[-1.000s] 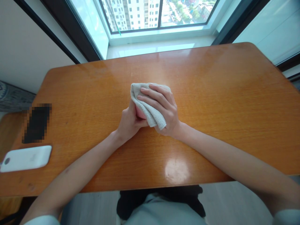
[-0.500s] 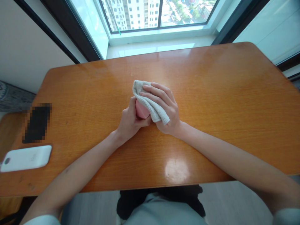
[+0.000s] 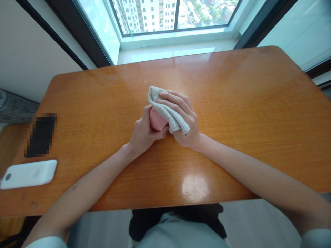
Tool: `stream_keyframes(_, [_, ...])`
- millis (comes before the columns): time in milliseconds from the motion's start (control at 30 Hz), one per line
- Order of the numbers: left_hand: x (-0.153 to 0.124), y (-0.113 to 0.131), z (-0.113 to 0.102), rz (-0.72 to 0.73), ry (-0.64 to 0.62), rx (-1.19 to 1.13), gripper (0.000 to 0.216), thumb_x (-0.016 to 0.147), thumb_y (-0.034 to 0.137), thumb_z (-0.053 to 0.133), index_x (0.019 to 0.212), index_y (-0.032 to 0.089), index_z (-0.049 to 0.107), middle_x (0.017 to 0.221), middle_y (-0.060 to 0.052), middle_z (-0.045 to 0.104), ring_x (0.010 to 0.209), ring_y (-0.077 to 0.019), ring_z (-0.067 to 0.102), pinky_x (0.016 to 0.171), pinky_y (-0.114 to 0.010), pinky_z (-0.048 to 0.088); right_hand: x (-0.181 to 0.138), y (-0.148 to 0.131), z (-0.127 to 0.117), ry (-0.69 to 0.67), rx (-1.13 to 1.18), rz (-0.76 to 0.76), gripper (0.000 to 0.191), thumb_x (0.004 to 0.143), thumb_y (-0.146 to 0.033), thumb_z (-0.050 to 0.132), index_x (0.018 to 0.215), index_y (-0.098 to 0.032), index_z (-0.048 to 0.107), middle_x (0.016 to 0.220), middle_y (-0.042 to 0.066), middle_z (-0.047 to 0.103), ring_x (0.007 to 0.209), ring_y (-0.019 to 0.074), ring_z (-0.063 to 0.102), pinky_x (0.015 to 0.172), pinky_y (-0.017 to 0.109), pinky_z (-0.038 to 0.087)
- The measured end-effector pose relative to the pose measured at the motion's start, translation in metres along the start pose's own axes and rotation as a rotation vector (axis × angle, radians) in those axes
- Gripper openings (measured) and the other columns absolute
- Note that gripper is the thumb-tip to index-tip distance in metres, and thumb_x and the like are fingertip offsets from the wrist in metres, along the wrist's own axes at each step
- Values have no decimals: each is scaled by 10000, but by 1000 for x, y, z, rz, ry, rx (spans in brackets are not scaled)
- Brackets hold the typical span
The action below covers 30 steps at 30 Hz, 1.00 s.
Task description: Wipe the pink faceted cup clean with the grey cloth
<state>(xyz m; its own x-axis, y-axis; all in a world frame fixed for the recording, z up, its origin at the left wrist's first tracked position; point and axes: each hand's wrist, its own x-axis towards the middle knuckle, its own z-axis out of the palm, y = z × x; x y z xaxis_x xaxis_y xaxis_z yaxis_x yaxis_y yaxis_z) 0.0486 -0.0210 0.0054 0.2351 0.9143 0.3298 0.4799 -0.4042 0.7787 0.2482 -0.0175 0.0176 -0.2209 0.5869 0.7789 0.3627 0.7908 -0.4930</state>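
My left hand (image 3: pixel 143 132) is wrapped around a small pink object (image 3: pixel 156 121) at the middle of the wooden table (image 3: pixel 232 103); I cannot make out what the object is. My right hand (image 3: pixel 184 119) presses a folded beige cloth (image 3: pixel 168 112) over the top and right side of the pink object, fingers curled across the cloth. The two hands touch each other around the object, and most of it is hidden by the cloth and fingers.
A white flat device (image 3: pixel 28 174) lies near the table's left front corner. Behind it sits a dark, blurred-out item (image 3: pixel 40 135). A window sill (image 3: pixel 170 51) and window run along the far side of the table.
The right hand slid the cloth slightly up and to the right over the pink object, so more of the pink surface shows. The left hand kept its hold.
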Motion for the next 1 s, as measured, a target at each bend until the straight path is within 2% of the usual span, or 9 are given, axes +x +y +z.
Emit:
stream_keyframes(167, [0, 1, 0, 19, -3, 18, 749, 845, 432, 902, 1449, 235, 507, 1063, -29, 810, 774, -187, 759, 654, -265, 572, 0, 2, -1, -10, -11, 47, 517, 1151, -550, 443, 1553, -336, 688, 1602, 62, 699, 1538, 371, 613, 1327, 638, 470])
stream_keyframes(333, [-1, 1, 1, 26, 10, 22, 756, 860, 442, 888, 1476, 229, 505, 1102, -42, 822, 794, -188, 774, 674, -264, 594, 1, 2, -2, 7, 25, 46, 516, 1148, -507, 424, 1548, -315, 687, 1602, 84, 698, 1502, 360, 643, 1299, 628, 496])
stream_keyframes(567, [-3, -1, 0, 20, 1, 22, 754, 877, 457, 885, 1492, 257, 499, 1130, -39, 814, 816, -184, 767, 699, -281, 621, 2, 3, -1, 25, 58, 99, 483, 1136, -481, 458, 1519, -305, 693, 1589, 104, 706, 1488, 356, 655, 1276, 622, 513])
stream_keyframes(900, [-2, -4, 0, 64, 7, 55, 760, 867, 464, 880, 1475, 230, 489, 1055, -18, 780, 765, -166, 728, 678, -262, 596, -2, 11, 5, 72, 198, 183, 423, 1154, -469, 488, 1519, -356, 670, 1585, 59, 707, 1506, 317, 648, 1314, 575, 503])
stream_keyframes(1000, [-2, -4, 0, 69, 8, 52, 755, 879, 488, 871, 1479, 235, 489, 1090, -26, 777, 785, -166, 728, 683, -260, 592, -6, 17, 9, 98, 209, 258, 401, 1153, -504, 502, 1470, -352, 696, 1506, 50, 749, 1471, 313, 670, 1304, 585, 514])
